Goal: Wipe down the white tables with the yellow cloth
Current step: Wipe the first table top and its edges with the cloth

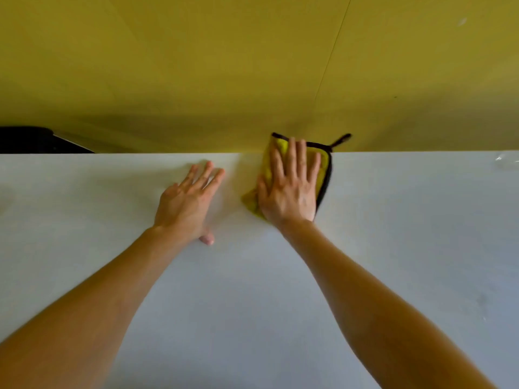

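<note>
Head view: right hand (289, 189) presses flat — fingers straight — on the yellow cloth (325, 175) at the white table (393, 248) edge (left hand (188, 204) flat beside); an overshoot could drop it behind.

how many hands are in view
2. The left hand lies flat on the bare white table; the right hand presses the yellow cloth at the table's far edge.

Soft even daylight; faint shadows; slight motion blur; wide-angle edge bowing
</note>
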`<state>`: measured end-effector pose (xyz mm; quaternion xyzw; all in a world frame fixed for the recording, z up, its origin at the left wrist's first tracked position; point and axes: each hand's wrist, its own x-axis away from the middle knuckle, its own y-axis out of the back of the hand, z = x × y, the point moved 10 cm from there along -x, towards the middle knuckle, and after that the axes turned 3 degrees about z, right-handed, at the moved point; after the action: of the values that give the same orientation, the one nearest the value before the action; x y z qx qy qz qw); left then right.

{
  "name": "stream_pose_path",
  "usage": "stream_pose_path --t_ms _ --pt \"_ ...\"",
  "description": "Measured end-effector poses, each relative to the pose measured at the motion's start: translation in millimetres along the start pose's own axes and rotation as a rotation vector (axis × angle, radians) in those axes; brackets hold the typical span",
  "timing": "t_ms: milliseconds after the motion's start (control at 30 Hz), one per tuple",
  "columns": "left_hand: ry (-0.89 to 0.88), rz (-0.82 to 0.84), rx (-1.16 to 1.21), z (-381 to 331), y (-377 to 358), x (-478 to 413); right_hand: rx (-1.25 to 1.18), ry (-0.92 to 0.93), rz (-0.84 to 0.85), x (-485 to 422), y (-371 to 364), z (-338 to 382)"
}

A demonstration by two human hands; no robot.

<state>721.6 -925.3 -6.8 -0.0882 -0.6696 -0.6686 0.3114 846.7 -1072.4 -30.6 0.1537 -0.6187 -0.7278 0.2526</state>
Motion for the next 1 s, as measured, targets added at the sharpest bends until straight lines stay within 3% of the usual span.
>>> stream_pose_path --t_ms 100,200,300,400,467,500,533,633,733,833,900,1000 --pt "0.036 0.018 0.015 -1.5 4.1 3.4 0.004 0.363 0.07 0.2 -14.1 93.4" --pt "0.034 0.018 0.037 0.1 5.4 4.7 -0.006 0.419 0.039 2.7 -7.1 48.6" --pt "0.014 0.024 0.044 2.5 0.4 3.3 0.002 0.159 -0.022 7.5 15.8 -81.1" --pt "-0.008 0.015 0.033 1.5 -1.5 1.1 0.001 -0.27 -0.058 20.3 41.1 -196.8" --pt "-0.014 0.014 0.035 0.9 -0.9 -0.5 -0.03 -0.503 -0.07 25.6 38.1 -198.9" --pt "-0.014 0.014 0.04 1.2 -1.4 -1.7 -0.034 -0.514 -0.065 22.8 31.0 -172.7" --pt "-0.012 0.015 0.043 2.4 -1.8 -2.2 -0.03 -0.436 -0.059 17.2 23.3 -131.5" --pt "-0.002 0.015 0.028 2.0 -3.0 -2.3 -0.009 0.019 -0.03 11.9 -3.4 20.5" --pt "0.023 0.02 0.013 -2.2 -1.8 -1.2 -0.033 0.277 0.03 16.0 -8.8 81.1" --pt "0.041 0.05 -0.047 -8.4 0.4 0.7 -0.009 0.345 0.029 22.1 -0.3 2.4" --pt "0.036 0.057 -0.11 -13.0 2.0 4.4 0.009 0.165 -0.02 29.3 21.0 -111.3" --pt "0.061 0.06 -0.157 -27.5 3.1 12.6 0.03 -0.255 -0.064 48.5 56.8 -271.3"
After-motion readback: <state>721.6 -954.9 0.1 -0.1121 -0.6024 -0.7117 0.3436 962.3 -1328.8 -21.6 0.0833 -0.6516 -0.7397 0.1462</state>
